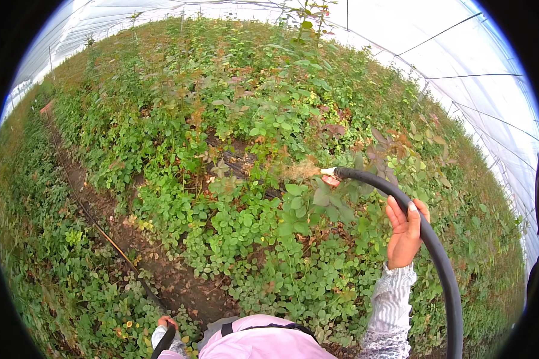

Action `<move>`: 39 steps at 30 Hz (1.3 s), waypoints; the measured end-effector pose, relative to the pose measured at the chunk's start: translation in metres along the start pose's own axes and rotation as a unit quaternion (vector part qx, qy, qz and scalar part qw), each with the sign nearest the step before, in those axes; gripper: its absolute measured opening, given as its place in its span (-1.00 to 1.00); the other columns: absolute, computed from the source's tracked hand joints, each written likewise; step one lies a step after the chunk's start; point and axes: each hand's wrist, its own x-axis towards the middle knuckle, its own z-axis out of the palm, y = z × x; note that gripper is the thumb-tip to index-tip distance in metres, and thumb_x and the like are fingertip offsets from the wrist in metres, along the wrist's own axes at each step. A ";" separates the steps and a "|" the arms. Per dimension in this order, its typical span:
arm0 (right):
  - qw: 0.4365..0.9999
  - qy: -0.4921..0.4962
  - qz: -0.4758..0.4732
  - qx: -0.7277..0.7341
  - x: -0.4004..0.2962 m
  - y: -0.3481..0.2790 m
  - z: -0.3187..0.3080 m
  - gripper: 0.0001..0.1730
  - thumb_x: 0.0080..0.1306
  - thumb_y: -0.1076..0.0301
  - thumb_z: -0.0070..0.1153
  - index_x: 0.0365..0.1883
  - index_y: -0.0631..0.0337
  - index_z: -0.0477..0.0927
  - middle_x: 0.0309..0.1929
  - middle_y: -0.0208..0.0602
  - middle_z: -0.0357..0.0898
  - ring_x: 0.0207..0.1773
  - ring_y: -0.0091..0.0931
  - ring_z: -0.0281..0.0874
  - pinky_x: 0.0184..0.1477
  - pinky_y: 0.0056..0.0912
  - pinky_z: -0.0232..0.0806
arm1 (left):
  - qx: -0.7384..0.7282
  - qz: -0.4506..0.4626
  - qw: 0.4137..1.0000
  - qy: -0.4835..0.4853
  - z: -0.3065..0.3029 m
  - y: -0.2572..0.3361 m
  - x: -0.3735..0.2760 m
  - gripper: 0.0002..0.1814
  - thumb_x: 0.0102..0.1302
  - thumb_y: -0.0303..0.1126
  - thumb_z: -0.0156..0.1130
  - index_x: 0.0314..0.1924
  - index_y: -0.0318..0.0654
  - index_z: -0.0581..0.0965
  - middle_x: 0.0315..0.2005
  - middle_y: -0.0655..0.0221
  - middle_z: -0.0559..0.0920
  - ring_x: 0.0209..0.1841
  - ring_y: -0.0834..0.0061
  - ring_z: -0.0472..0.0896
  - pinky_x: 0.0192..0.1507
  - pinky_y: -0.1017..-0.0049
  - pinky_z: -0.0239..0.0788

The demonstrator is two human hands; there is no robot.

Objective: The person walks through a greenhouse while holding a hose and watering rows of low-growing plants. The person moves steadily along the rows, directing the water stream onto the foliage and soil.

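Observation:
My right hand (403, 233) is wrapped round a thick black hose (444, 273), which arcs up from the lower right and bends over to the left. A pale nozzle (328, 171) caps its far end. From it a tan, hazy spray (300, 171) comes out to the left, over the foliage. Just below the nozzle hangs a pink bloom (331, 181). Low in the view, my left hand (167, 321) grips a black hose section (164, 342) near my waist. Whether the two hose parts join is hidden by my body.
Dense, leafy rose-like bushes (251, 215) fill the bed before me. At the left a dirt path (175, 273) runs away between rows, with a thin hose (103, 233) lying along it. Plastic greenhouse sheeting (485, 98) on a metal frame closes the right side.

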 end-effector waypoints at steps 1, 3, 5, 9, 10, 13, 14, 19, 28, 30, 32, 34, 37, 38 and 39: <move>1.000 0.010 0.002 -0.015 0.002 -0.004 -0.007 -0.69 0.42 0.37 -0.02 0.06 0.29 0.31 -0.03 0.03 0.52 -0.06 -0.21 0.67 -0.08 -0.29 0.59 | 0.073 0.027 0.996 0.034 0.003 0.000 0.003 -0.66 0.20 -0.37 0.02 -0.67 -0.04 0.14 -0.82 0.55 0.27 -0.80 0.57 0.29 -0.77 0.55 0.27; 0.999 0.027 0.000 -0.045 0.006 -0.013 -0.023 -0.69 0.43 0.36 -0.03 0.07 0.30 0.31 -0.03 0.01 0.53 -0.07 -0.22 0.67 -0.11 -0.30 0.60 | 0.033 0.037 0.999 0.020 0.009 -0.004 0.009 -0.68 0.21 -0.38 0.01 -0.64 -0.05 0.15 -0.82 0.53 0.27 -0.81 0.55 0.26 -0.78 0.53 0.26; 0.997 0.033 0.005 -0.072 0.009 -0.023 -0.040 -0.69 0.44 0.36 -0.03 0.07 0.30 0.31 -0.04 0.01 0.53 -0.07 -0.22 0.68 -0.12 -0.31 0.60 | 0.037 0.031 0.998 0.045 0.013 -0.006 0.013 -0.69 0.22 -0.39 0.01 -0.62 -0.06 0.15 -0.82 0.51 0.27 -0.81 0.53 0.25 -0.79 0.52 0.26; 0.992 0.044 0.023 -0.115 0.013 -0.049 -0.068 -0.66 0.44 0.28 0.02 0.07 0.29 0.35 -0.10 -0.03 0.59 -0.12 -0.30 0.69 -0.21 -0.37 0.61 | 0.051 -0.024 0.997 0.051 0.025 -0.004 0.022 -0.70 0.26 -0.39 -0.02 -0.61 -0.11 0.17 -0.82 0.41 0.27 -0.82 0.36 0.25 -0.79 0.30 0.21; 0.990 0.057 0.027 -0.126 0.014 -0.056 -0.075 -0.65 0.44 0.28 0.02 0.07 0.29 0.35 -0.11 -0.03 0.60 -0.13 -0.31 0.70 -0.24 -0.40 0.61 | 0.034 -0.043 0.997 0.055 0.028 -0.002 0.024 -0.73 0.27 -0.39 -0.04 -0.58 -0.13 0.20 -0.81 0.38 0.27 -0.82 0.30 0.25 -0.79 0.21 0.21; 0.983 0.084 0.021 -0.162 0.013 -0.084 -0.094 -0.63 0.46 0.22 -0.01 0.11 0.26 0.37 -0.11 -0.02 0.62 -0.14 -0.35 0.70 -0.28 -0.48 0.60 | 0.048 -0.010 0.997 0.068 0.036 -0.005 0.027 -0.76 0.28 -0.39 -0.03 -0.55 -0.13 0.22 -0.80 0.39 0.28 -0.83 0.32 0.24 -0.80 0.25 0.20; 0.980 0.101 0.017 -0.172 0.011 -0.095 -0.101 -0.60 0.46 0.19 -0.02 0.14 0.24 0.37 -0.11 -0.03 0.62 -0.14 -0.37 0.70 -0.28 -0.49 0.59 | 0.037 -0.017 0.998 0.050 0.039 -0.005 0.027 -0.76 0.28 -0.39 -0.03 -0.54 -0.12 0.22 -0.80 0.40 0.28 -0.82 0.34 0.25 -0.80 0.26 0.20; 0.956 0.161 -0.027 -0.243 -0.013 -0.154 -0.130 -0.52 0.48 0.10 -0.07 0.23 0.22 0.35 -0.08 0.00 0.63 -0.15 -0.44 0.70 -0.32 -0.58 0.57 | 0.042 -0.040 0.996 0.073 0.051 -0.003 0.026 -0.76 0.30 -0.39 -0.02 -0.52 -0.10 0.21 -0.81 0.45 0.28 -0.82 0.43 0.25 -0.79 0.35 0.19; 0.915 0.220 -0.087 -0.327 -0.035 -0.216 -0.170 -0.43 0.52 0.02 -0.17 0.29 0.28 0.30 -0.18 -0.11 0.65 -0.41 -0.66 0.59 -0.52 -0.77 0.38 | 0.127 -0.055 0.990 0.030 0.064 0.012 0.016 -0.80 0.32 -0.41 -0.01 -0.46 -0.07 0.23 -0.80 0.52 0.26 -0.77 0.56 0.28 -0.78 0.48 0.17; 0.892 0.208 -0.132 -0.378 -0.034 -0.233 -0.180 -0.44 0.53 0.02 -0.19 0.29 0.28 0.30 -0.21 -0.11 0.64 -0.43 -0.66 0.58 -0.55 -0.76 0.37 | 0.080 -0.074 0.993 0.034 0.066 0.014 0.014 -0.79 0.34 -0.40 -0.02 -0.46 -0.08 0.24 -0.80 0.52 0.26 -0.78 0.56 0.27 -0.77 0.49 0.18; 0.939 0.098 -0.042 -0.326 -0.028 -0.268 -0.183 -0.10 0.21 -0.40 0.02 0.11 0.32 0.52 -0.02 0.11 0.59 -0.25 -0.34 0.59 -0.34 -0.49 0.44 | 0.058 -0.089 0.993 0.055 0.068 0.013 0.015 -0.78 0.35 -0.39 -0.01 -0.46 -0.08 0.24 -0.80 0.52 0.27 -0.78 0.55 0.26 -0.76 0.49 0.20; 0.952 0.045 -0.051 -0.298 -0.037 -0.266 -0.183 -0.17 0.27 -0.34 -0.03 0.08 0.32 0.53 -0.06 0.11 0.60 -0.28 -0.37 0.60 -0.36 -0.51 0.44 | 0.056 -0.093 0.990 0.086 0.069 0.011 0.017 -0.78 0.37 -0.37 -0.01 -0.46 -0.09 0.24 -0.80 0.53 0.27 -0.78 0.55 0.25 -0.75 0.50 0.21; 0.957 0.037 -0.063 -0.281 -0.055 -0.234 -0.163 -0.32 0.37 -0.18 -0.04 0.04 0.34 0.48 -0.17 0.14 0.61 -0.35 -0.28 0.63 -0.36 -0.38 0.51 | 0.113 -0.095 0.987 0.071 0.070 0.006 0.021 -0.77 0.37 -0.37 -0.01 -0.47 -0.10 0.24 -0.79 0.54 0.27 -0.78 0.54 0.25 -0.74 0.49 0.22; 0.954 0.072 -0.076 -0.280 -0.057 -0.211 -0.154 -0.40 0.45 -0.09 -0.14 0.13 0.31 0.41 -0.22 0.02 0.62 -0.44 -0.45 0.60 -0.52 -0.56 0.42 | 0.127 -0.082 0.987 0.052 0.071 0.004 0.021 -0.76 0.36 -0.38 -0.02 -0.48 -0.09 0.23 -0.79 0.55 0.26 -0.78 0.57 0.25 -0.74 0.50 0.22; 0.950 0.108 -0.089 -0.278 -0.060 -0.187 -0.144 -0.47 0.53 0.00 -0.24 0.21 0.27 0.34 -0.28 -0.10 0.64 -0.53 -0.63 0.56 -0.67 -0.74 0.33 | 0.095 -0.088 0.991 0.036 0.071 0.006 0.020 -0.76 0.35 -0.39 -0.02 -0.49 -0.08 0.22 -0.79 0.55 0.26 -0.78 0.58 0.25 -0.74 0.50 0.22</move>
